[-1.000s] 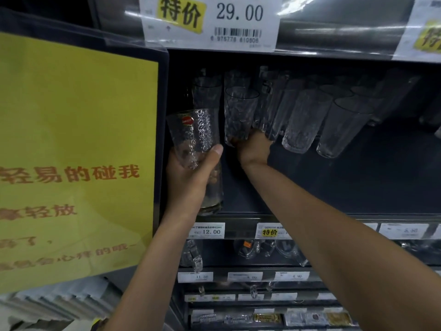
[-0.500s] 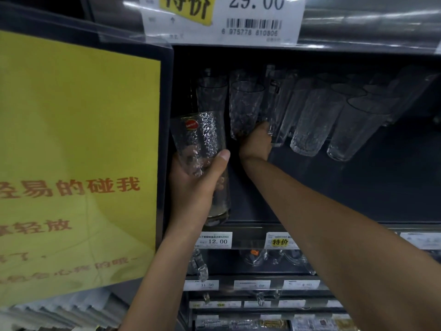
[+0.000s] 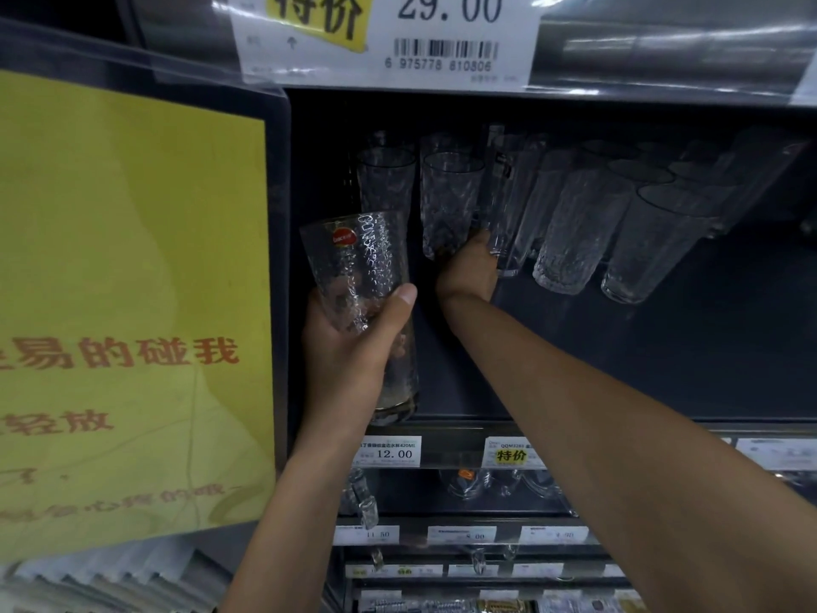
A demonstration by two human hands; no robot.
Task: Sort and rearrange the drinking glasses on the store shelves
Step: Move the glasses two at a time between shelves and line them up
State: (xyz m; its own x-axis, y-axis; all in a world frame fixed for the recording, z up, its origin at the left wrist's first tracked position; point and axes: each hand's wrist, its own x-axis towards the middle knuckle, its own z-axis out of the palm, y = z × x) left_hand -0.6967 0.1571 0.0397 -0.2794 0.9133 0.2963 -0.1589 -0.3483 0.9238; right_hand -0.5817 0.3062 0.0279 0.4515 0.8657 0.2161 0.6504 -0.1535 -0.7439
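Hard-to-see stuff first: the right hand is pushed in at the foot of the row of clear glasses at the back of the shelf, and its fingers are buried between two of them. I honestly can't tell if it's gripping one or just touching. The glasses are see-through on a dark background, so the ones at the very back blur together and I can't count them.

The left hand is easier. Its fingers are wrapped round a dimpled glass with a red sticker, thumb across the front, holding it tilted in the air at the shelf's left end. Right behind that hand a second glass stands at the front lip of the shelf, half covered, and I can't say whether the hand touches it.

A big yellow sign walls off the left side and runs out of frame. The 29.00 tag above is cut off at the top.

Room-wise, the shelf floor is bare and dark from the right forearm out to the right, in front of the row. The lower shelves hold more glassware, too small and dim to make out
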